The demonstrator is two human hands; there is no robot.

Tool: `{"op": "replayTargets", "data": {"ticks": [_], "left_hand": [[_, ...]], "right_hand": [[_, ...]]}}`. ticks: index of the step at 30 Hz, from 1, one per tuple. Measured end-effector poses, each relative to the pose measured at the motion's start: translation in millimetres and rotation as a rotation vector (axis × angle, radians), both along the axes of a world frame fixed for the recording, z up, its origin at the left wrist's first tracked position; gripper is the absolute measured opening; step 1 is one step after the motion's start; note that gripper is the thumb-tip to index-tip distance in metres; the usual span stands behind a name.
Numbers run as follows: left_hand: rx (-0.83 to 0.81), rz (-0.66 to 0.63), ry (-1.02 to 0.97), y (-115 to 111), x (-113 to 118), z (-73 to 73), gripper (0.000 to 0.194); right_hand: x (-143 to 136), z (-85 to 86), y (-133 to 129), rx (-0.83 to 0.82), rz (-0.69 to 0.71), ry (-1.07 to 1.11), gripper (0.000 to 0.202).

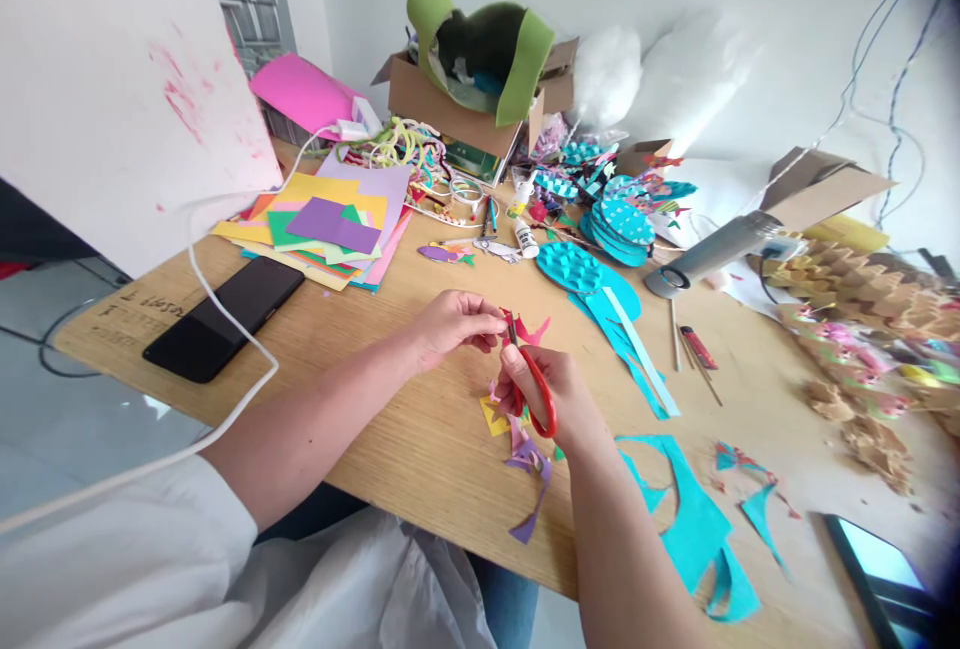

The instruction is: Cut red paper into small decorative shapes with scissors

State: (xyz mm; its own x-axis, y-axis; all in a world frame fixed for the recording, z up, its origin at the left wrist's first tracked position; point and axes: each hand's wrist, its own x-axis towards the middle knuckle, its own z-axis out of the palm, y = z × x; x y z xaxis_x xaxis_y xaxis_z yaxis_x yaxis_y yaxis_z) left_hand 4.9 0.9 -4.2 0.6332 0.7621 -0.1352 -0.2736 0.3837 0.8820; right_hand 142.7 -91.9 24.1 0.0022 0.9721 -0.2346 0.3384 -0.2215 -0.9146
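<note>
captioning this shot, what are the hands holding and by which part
The right hand holds scissors by the red handles. The left hand seems to pinch red paper; which part is unclear.

Scissors (548,397): red handles, dark blades aimed away from table's (420,449) near edge, held above the surface. Red paper (534,332): small, pointed scrap at the blades; whether between them, unclear.

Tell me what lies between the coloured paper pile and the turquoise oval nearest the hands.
The head view shows a purple fish cutout, a whitish cutout and a white bottle.
</note>
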Motion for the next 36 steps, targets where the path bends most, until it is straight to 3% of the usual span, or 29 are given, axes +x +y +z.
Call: {"op": "replayTargets", "data": {"ticks": [12,36], "left_hand": [[0.016,0.087,0.034,-1.7,-0.6,1.6,0.019],[-0.02,-0.071,0.004,-5.3,-1.5,3.2,0.02]], "right_hand": [[5.5,-5.5,1.0,-0.027,0.037,0.014,0.052],[6.0,-4.6,0.9,0.001,0.017,0.045,0.052]]}}
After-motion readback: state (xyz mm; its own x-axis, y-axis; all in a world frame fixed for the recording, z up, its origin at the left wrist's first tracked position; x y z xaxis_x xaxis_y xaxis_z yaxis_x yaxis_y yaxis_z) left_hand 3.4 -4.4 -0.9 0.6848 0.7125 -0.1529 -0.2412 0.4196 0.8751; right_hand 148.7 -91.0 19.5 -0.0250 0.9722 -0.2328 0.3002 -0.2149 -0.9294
